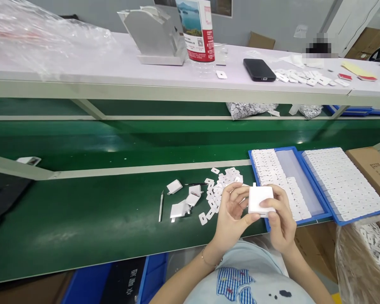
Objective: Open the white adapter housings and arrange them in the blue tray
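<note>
Both my hands hold one white square charger block [259,198] above the near edge of the green bench [82,211]. My left hand [231,215] grips it from the left and below, with the thumb on its lower edge. My right hand [280,217] holds its right side, thumb pressed on the front face. Just beyond my hands lies a loose pile of small white tabs [218,188]. A few more white charger blocks [182,200] lie on the bench to the left of the pile.
A thin metal tool [161,206] lies left of the blocks. Two blue trays [316,211] with rows of white parts sit at right, next to a cardboard box [375,166]. On the raised shelf stand a black phone [259,69], a bottle [198,29] and a tape dispenser [155,36].
</note>
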`<state>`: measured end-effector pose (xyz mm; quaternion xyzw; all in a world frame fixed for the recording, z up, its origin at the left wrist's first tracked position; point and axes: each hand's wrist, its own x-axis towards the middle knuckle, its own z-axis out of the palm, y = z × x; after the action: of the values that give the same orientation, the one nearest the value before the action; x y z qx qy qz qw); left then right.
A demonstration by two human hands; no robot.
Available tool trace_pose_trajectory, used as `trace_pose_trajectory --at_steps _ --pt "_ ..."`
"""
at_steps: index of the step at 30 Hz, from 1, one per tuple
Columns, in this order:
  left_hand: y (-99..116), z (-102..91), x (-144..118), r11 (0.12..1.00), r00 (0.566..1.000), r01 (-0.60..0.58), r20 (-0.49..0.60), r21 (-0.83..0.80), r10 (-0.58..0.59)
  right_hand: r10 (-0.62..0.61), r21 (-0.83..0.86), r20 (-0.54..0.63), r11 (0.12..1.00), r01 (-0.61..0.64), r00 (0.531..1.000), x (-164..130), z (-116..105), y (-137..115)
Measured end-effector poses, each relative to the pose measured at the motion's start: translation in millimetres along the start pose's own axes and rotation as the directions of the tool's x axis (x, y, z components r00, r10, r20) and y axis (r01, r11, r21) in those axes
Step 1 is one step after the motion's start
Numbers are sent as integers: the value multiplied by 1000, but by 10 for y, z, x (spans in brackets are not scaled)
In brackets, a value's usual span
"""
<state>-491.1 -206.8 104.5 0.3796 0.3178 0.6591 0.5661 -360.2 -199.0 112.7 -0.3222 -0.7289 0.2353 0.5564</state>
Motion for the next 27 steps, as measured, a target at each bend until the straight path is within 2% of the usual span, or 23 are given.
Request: trace_pose_trajectory --at_steps 4,6,7,9,11,12,13,15,18,21,22,24,27 --pt "-121 105 39 999 1000 14 6 29 -14 81 75 -35 994 -78 996 -8 -203 97" --pt "-204 110 80 995 999 16 28 99 -19 198 180 65 962 -207 978 -34 -407 258" --pt "-246 104 103 985 998 15 49 171 -24 273 248 151 920 -304 950 -55 -525 362" --pt "-330 97 148 924 988 7 138 382 -64 409 340 355 782 -523 841 -120 -756 595" --pt "-417 110 180 817 947 -40 283 575 -152 494 309 513 656 -688 702 -209 -946 829" --pt "-465 124 186 766 918 -76 345 639 -197 525 258 558 626 -736 643 -254 -1023 944" --pt "-517 135 184 720 891 -116 392 685 -229 555 202 576 615 -762 601 -292 -1093 1063" --pt "-630 123 152 621 873 -195 423 759 -243 616 117 547 614 -781 567 -320 -1240 1337" --pt "-804 -76 18 415 934 -192 295 889 -201 718 31 405 608 -793 566 -191 -1527 1917" --pt "-925 -496 -249 192 988 -5 34 981 -148 759 -78 196 643 -762 620 63 -1816 2642" --pt "-946 -655 -370 117 991 67 -53 991 -125 756 -125 139 654 -746 639 136 -1883 2869" --pt "-961 -956 -651 10 975 213 -212 977 -67 757 -231 109 650 -724 645 224 -1959 3240" --pt "-928 -1308 -1092 -55 909 418 -417 907 17 764 -375 194 637 -673 615 206 -1976 3556"
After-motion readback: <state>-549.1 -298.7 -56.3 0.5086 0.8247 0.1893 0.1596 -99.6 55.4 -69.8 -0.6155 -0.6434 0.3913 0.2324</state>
